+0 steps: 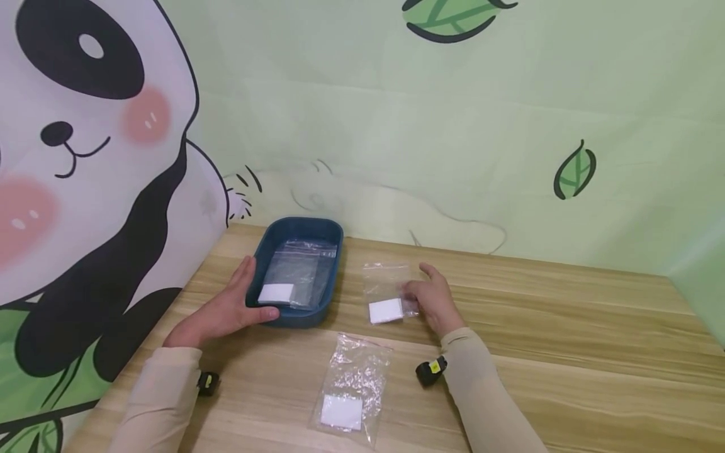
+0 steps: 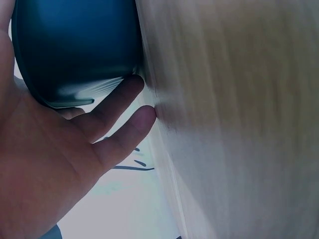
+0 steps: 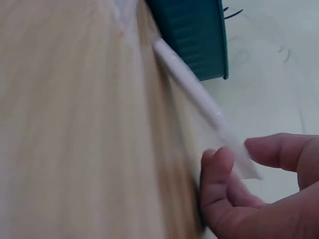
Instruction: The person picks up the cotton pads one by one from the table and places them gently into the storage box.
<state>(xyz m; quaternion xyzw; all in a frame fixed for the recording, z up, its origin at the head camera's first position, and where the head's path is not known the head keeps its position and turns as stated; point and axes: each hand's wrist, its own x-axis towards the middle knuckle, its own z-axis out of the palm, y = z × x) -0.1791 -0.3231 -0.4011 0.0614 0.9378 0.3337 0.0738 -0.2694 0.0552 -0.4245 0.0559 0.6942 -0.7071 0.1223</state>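
Observation:
My left hand [image 1: 226, 308] rests against the near left corner of a dark blue plastic bin [image 1: 300, 319], thumb along the front and fingers spread down the left side. Close up in the left wrist view, two extended fingers lie beside the bin wall [image 2: 79, 45]. Inside the bin are clear zip bags [image 1: 306, 277] with a white card. To the right, my right hand [image 1: 436, 302] pinches the right edge of another clear zip bag [image 1: 379, 286] holding a white card [image 1: 386, 311]. The right wrist view shows this bag [image 3: 194, 94] tilted off the tabletop.
A larger, crinkled clear bag [image 1: 362, 371] with a white card lies on the wooden table [image 1: 566, 352] nearer to me. Behind the table hangs a pale green cloth [image 1: 351, 126] printed with leaves, and a panda picture [image 1: 164, 251] covers the left side.

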